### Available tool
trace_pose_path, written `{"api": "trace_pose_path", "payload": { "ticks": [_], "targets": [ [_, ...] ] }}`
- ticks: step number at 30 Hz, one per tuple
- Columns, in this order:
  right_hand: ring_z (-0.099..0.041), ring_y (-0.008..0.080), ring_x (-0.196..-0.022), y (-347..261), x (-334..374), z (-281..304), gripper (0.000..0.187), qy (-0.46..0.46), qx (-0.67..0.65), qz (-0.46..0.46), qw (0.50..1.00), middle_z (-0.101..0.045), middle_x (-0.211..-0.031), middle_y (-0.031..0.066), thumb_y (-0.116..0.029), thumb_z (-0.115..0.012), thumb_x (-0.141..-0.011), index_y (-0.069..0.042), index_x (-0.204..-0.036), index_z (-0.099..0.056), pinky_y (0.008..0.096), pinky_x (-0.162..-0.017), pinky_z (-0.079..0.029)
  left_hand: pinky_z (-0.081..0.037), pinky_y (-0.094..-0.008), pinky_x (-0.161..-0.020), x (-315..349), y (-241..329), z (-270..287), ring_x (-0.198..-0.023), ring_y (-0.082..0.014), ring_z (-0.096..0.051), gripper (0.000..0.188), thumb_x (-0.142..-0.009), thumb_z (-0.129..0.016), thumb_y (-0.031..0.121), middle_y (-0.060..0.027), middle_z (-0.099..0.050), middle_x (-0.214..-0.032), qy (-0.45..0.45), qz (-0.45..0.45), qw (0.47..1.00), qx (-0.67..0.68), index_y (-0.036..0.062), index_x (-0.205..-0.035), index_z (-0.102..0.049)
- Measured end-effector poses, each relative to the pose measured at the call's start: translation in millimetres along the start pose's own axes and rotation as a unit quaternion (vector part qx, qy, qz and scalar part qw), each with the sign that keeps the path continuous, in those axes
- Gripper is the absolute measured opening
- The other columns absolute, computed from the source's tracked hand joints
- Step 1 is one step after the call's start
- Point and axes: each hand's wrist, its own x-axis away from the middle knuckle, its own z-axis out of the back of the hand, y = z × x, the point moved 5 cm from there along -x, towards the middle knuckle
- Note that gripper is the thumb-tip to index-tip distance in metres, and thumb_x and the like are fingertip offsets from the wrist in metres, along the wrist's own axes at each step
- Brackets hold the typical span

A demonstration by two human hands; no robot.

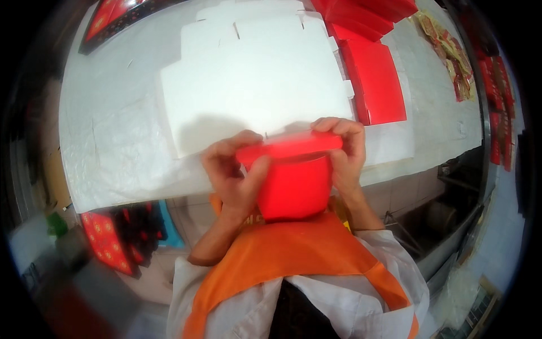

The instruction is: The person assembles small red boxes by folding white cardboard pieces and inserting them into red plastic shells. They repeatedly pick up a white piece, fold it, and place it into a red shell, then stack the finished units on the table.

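Note:
Between my hands, close to my orange apron, is a red cardboard box with a raised flap along its far edge. My left hand grips the flap's left end, thumb on the near side and fingers behind. At the right end my right hand pinches the same flap in the same way. A dark slit shows between the flap and the box body. Beyond the box, flat white card blanks with slots and tabs lie stacked on the table, their near edge partly hidden by my hands.
A white sheet covers the table. Red boxes stand at the far right, with wrapped packets beyond them. A patterned red and black box sits at the far left. Below the table's left edge are red patterned packages.

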Motion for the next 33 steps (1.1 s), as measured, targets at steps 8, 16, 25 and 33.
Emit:
{"api": "trace_pose_path", "payload": {
  "ticks": [8, 16, 25, 33],
  "targets": [
    [-0.051, 0.0114, -0.086, -10.2, -4.4, 3.5, 0.013, 0.053, 0.036, -0.094, 0.994, -0.055, -0.094, 0.0088, 0.000, -0.045, -0.084, 0.000, -0.097, -0.047, 0.0254, -0.078, -0.041, -0.041, -0.0297, -0.080, -7.9, 14.4, -13.1, -0.089, -0.0190, -0.052, 0.045, -0.076, -0.050, -0.004, -0.0132, -0.054, -0.095, -0.011, 0.082, 0.996, -0.046, 0.0041, -0.115, -0.029],
    [-0.051, 0.0116, -0.084, -2.4, -5.3, 4.7, 0.009, 0.040, -0.014, -0.071, 0.997, -0.055, -0.095, 0.0093, -0.001, -0.043, -0.085, -0.001, -0.093, -0.047, 0.0252, -0.077, -0.042, -0.040, -0.0315, -0.083, -9.2, 13.3, -16.1, -0.093, -0.0201, -0.050, 0.028, -0.082, -0.045, 0.008, -0.0160, -0.050, -0.106, -0.077, -0.008, 0.994, -0.073, 0.0019, -0.109, -0.042],
    [-0.051, 0.0113, -0.084, -6.1, -8.1, 7.3, 0.007, 0.015, 0.065, -0.073, 0.995, -0.054, -0.100, 0.0105, -0.002, -0.043, -0.085, -0.001, -0.091, -0.048, 0.0253, -0.076, -0.043, -0.041, -0.0308, -0.081, -9.1, 11.6, -13.3, -0.092, -0.0204, -0.051, 0.025, -0.083, -0.045, 0.006, -0.0141, -0.052, -0.104, -0.101, -0.030, 0.987, -0.122, -0.0013, -0.107, -0.046],
    [-0.052, 0.0118, -0.086, -2.4, -7.8, 7.4, 0.007, 0.020, 0.012, -0.114, 0.993, -0.054, -0.102, 0.0106, -0.001, -0.045, -0.086, -0.001, -0.092, -0.049, 0.0251, -0.078, -0.043, -0.041, -0.0283, -0.081, -11.9, 12.6, -14.1, -0.092, -0.0193, -0.051, 0.021, -0.077, -0.048, -0.002, -0.0135, -0.054, -0.101, -0.089, 0.021, 0.995, -0.040, -0.0016, -0.098, -0.049]
  ]
}}
